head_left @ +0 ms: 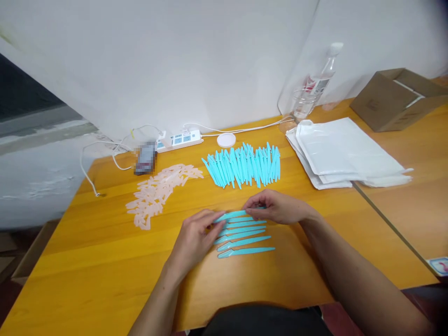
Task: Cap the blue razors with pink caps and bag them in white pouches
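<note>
**Wooden table against a white wall, two hands over a row of turquoise pieces**

A yellow-brown table [105, 266] runs up to a white wall [210, 56]. Near the wall lies a turquoise pile [241, 164], many slim plastic pieces packed side by side; other places are given from it.

Nearer the person than the pile, several matching pieces form a row [247, 252], lying roughly parallel, one below another. At the row's far end, both hands grasp one turquoise piece [236, 214]: the left hand [196, 233] pinches its left part between thumb and fingers, and the right hand [276, 207] pinches farther right, covering some of it.

Left of the pile, pale pink pieces [159, 189] spread in a loose curve. Beyond those, to the pile's far left, are a blurred dark device [145, 158] and a white power strip [180, 140]. Just behind the pile sits a round white disc [226, 140]. To its right lie white packets [343, 147], stacked unevenly; farther back on that side stand a clear bottle [318, 84] and an open cardboard box [385, 100].
</note>
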`<act>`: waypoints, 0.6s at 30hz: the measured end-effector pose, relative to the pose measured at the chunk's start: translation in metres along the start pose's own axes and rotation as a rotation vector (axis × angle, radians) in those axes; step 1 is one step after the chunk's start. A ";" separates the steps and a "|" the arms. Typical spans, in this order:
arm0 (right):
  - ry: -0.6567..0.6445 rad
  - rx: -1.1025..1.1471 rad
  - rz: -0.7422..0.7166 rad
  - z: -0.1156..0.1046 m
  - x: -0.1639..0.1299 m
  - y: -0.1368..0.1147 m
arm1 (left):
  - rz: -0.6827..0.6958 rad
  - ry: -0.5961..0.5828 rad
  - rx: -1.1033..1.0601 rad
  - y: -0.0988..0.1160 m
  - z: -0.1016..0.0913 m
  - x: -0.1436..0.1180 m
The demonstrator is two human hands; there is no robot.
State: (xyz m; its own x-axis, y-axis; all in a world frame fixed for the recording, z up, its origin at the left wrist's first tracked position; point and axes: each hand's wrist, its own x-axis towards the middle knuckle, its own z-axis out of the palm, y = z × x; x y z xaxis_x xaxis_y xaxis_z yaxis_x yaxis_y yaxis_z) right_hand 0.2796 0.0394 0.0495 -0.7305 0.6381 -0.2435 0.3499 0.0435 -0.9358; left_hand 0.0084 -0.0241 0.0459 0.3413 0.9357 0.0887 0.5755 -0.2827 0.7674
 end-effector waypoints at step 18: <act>0.524 -0.129 0.147 -0.018 -0.001 0.018 | 0.172 0.420 0.406 0.010 0.000 -0.082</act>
State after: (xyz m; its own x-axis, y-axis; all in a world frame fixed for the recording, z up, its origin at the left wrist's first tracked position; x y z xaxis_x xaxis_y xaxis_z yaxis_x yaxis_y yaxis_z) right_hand 0.2974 0.0533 0.0381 -0.2908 0.9399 -0.1792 0.5193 -0.0022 -0.8546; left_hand -0.0137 -0.1038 0.0466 0.1797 0.8494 0.4962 0.8038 -0.4176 0.4237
